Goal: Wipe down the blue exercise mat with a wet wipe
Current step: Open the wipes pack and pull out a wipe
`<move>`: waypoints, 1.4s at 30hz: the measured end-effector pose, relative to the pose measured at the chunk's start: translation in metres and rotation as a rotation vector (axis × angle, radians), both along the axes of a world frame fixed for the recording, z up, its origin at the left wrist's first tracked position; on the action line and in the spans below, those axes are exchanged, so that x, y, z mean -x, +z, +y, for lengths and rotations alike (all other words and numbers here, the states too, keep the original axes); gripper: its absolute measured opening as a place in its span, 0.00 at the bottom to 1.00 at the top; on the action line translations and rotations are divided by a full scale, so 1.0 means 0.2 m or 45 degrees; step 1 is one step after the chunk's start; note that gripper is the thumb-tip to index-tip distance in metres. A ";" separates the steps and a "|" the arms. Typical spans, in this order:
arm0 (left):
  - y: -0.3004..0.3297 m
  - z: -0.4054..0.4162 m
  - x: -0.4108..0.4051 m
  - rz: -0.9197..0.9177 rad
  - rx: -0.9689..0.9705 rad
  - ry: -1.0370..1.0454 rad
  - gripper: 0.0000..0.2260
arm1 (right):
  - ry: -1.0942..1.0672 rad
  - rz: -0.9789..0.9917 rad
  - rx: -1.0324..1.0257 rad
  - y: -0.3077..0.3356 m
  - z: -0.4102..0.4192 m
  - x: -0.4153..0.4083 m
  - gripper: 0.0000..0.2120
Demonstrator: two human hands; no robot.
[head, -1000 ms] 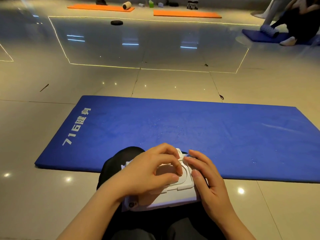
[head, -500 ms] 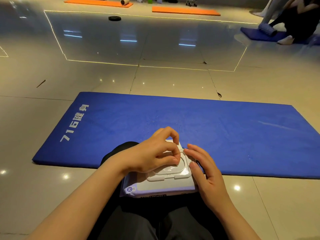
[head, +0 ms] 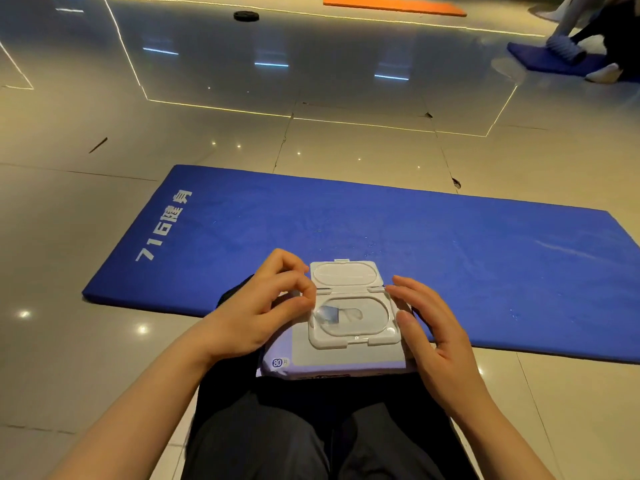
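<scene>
- Head view: the wipe pack (head: 332,358) lies flat on my lap, across my dark trousers (head: 277,438), and is my landmark here.
- Its white flip lid (head: 346,276) stands open, hinged back on the far side of the pack; in the oval opening (head: 349,315) below it a bluish seal tab shows, and I cannot tell whether a wipe is already out.
- My left hand (head: 263,313) sits at the pack's left edge, fingers curled, thumb and forefinger pinched together at the left rim of the opening; whether that grip has the tab or only touches the rim I cannot tell.
- My right hand (head: 433,341) rests along the pack's right side with fingers nearly straight and relaxed, a released grip steadying it, fingertips near the lid hinge.
- The blue mat (head: 450,258) lies flat on the tiled floor (head: 69,341) just beyond the pack, running left to right, with white lettering at its left end.
- Far beyond the pack, an orange mat (head: 394,6) and a black disc (head: 246,16) lie on the floor.
- To the far right of the pack, another person's feet (head: 601,72) rest at a second blue mat (head: 550,60).
</scene>
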State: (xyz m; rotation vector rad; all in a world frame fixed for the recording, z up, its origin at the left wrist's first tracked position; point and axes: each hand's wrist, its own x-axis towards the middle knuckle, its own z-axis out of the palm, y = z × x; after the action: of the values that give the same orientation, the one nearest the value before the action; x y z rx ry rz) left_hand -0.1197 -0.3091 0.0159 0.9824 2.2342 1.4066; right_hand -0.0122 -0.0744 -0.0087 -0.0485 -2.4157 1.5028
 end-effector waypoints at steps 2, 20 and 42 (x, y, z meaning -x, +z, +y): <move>-0.04 -0.01 -0.05 -0.101 -0.097 0.082 0.08 | -0.021 0.050 -0.195 0.06 -0.01 0.02 0.13; -0.09 0.07 -0.17 -0.098 -0.270 0.331 0.03 | 0.362 0.484 -1.598 0.30 -0.17 0.13 0.14; -0.08 0.06 -0.19 -0.080 -0.287 0.254 0.05 | 0.342 0.083 -0.782 0.29 -0.14 0.09 0.07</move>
State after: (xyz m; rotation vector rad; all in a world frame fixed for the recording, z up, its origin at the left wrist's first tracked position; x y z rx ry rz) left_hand -0.0812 -0.2976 0.0007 0.7854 2.2134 1.7820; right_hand -0.0297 -0.1025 0.0493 0.4603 -2.7967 0.7670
